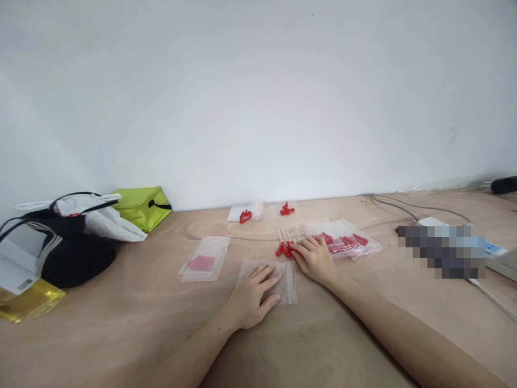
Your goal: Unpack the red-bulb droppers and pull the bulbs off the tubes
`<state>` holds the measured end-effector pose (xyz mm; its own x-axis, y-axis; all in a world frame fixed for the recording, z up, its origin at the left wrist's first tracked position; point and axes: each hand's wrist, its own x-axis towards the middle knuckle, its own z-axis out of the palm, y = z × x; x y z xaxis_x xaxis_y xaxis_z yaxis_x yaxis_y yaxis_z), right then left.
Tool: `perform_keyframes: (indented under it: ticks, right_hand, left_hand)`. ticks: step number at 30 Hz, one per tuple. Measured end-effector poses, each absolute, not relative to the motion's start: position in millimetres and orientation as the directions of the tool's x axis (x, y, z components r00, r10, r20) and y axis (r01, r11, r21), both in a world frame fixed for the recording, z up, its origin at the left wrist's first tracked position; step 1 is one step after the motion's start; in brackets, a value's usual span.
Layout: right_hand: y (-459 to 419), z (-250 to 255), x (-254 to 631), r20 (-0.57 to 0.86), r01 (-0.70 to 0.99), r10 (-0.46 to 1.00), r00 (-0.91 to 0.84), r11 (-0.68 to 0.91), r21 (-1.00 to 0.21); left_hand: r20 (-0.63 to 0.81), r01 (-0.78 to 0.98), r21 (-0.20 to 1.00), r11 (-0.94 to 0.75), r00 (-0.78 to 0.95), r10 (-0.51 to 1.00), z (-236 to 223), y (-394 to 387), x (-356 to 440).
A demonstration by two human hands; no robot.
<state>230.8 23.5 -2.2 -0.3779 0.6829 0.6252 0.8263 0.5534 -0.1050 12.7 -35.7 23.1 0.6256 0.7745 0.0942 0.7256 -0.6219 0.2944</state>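
Observation:
My left hand (256, 296) lies with its fingers spread on a clear zip bag (288, 285), flat on the table and with nothing visible inside. To the right, my right hand (317, 261) is closed with curled fingers at a loose row of red-bulbed droppers (286, 249), their thin pale tubes pointing away from me. Its fingertips press on a red bulb at the row's right end, and the palm hides part of that row. Just beyond this hand are filled zip bags (347, 241) overlapping, with red bulbs showing through the plastic.
Left of my left hand lies a zip bag (204, 261) with pinkish-red pieces inside. Near the wall are more bags (264, 210) and loose red bulbs (245, 216). A black bag (76, 258) and lime-green pouch (141, 207) stand left; cables (396, 202) and a power strip (493, 249) lie right.

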Motion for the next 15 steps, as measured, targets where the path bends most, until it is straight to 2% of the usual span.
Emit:
perform_keyframes:
  ticks: [8, 12, 15]
  right_hand:
    - [22.0, -0.8, 230.7, 0.621, 0.810, 0.676, -0.397, 0.577, -0.111]
    - [21.5, -0.5, 231.9, 0.627, 0.803, 0.670, -0.396, 0.585, -0.118]
    - [19.7, 0.3, 232.7, 0.648, 0.803, 0.664, -0.374, 0.582, -0.132]
  left_hand:
    - [0.199, 0.769, 0.301, -0.564, 0.528, 0.826, 27.8, -34.4, 27.6]
    - [0.043, 0.690, 0.266, -0.673, 0.690, 0.723, 27.0, -32.8, 32.0]
    - [-0.045, 0.704, 0.251, -0.665, 0.694, 0.718, 25.5, -33.2, 31.6]
